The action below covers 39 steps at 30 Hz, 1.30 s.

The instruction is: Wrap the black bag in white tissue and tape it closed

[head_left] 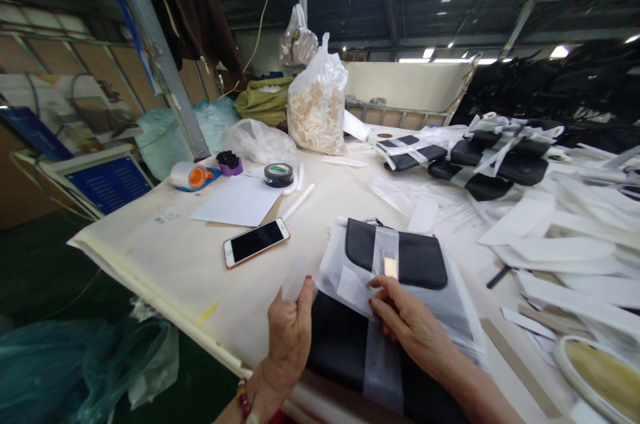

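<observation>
My left hand (pixel 289 334) is raised at the table's near edge, pinching a small thin translucent sheet of paper (pixel 295 285) between thumb and fingers. My right hand (pixel 407 321) rests with fingertips pressed on white tissue paper (pixel 350 281) that is wrapped around a black pouch (pixel 415 257). A translucent strip with a small gold plate (pixel 391 267) runs down over the pouch. A second black pouch (pixel 340 344) with a translucent band lies under both hands at the table's edge.
A phone (pixel 257 241) lies face up left of the pouch, behind it a white sheet (pixel 237 203), a tape roll (pixel 278 174) and a bag of pale pieces (pixel 317 104). Wrapped black pouches (pixel 480 157) and many white paper strips (pixel 560 251) cover the right side.
</observation>
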Each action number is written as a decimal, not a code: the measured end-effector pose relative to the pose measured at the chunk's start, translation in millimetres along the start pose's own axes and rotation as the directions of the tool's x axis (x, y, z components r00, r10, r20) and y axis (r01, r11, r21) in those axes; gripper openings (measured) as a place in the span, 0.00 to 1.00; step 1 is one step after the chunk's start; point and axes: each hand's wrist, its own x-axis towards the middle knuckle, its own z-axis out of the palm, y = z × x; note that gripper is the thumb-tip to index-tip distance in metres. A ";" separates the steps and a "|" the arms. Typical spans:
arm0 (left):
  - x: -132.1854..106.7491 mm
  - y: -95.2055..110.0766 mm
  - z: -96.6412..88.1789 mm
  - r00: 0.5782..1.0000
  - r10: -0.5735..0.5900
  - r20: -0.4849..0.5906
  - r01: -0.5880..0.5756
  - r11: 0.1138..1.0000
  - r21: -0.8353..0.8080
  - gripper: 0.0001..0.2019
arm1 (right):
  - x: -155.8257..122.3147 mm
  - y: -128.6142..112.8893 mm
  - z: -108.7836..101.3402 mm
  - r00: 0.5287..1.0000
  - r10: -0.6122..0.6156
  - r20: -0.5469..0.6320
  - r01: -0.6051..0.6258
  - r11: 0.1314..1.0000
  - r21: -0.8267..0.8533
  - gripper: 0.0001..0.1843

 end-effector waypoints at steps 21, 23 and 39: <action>12.8 -1.3 -8.7 0.991 0.089 -0.098 -0.083 0.995 0.061 0.11 | 12.8 -5.7 26.7 0.980 -0.199 0.011 0.196 0.951 -0.237 0.16; 8.0 1.2 -7.9 0.851 0.520 0.076 -0.517 0.803 0.297 0.10 | 13.2 -4.2 27.9 0.978 -0.209 0.005 0.204 0.951 -0.233 0.17; -6.8 -4.0 19.5 0.470 0.690 0.551 -0.858 0.211 0.468 0.16 | -7.1 -13.8 -6.1 0.987 0.069 0.147 -0.147 0.759 0.635 0.31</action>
